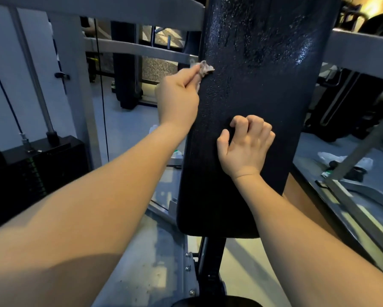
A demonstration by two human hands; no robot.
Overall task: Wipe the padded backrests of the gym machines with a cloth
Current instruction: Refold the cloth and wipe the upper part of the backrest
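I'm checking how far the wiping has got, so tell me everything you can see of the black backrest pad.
The backrest pad is a long, upright black cushion with rounded lower corners, covered in what looks like textured vinyl. Its upper part glistens with wet speckles; the lower part looks duller. It sits on a dark post between grey frame bars. The left hand presses a small crumpled cloth against its left edge, and the right hand rests curled on its middle.

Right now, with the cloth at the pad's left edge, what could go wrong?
1. The left hand pinches only a small bunched cloth, so each stroke likely covers little and may leave streaks.
2. The backrest pad glistens with wet droplets on its upper half; the right hand, curled and resting on the pad, could slip or smear it.
3. The cloth sits at the pad's left edge by the grey frame bar; knuckles might strike it.
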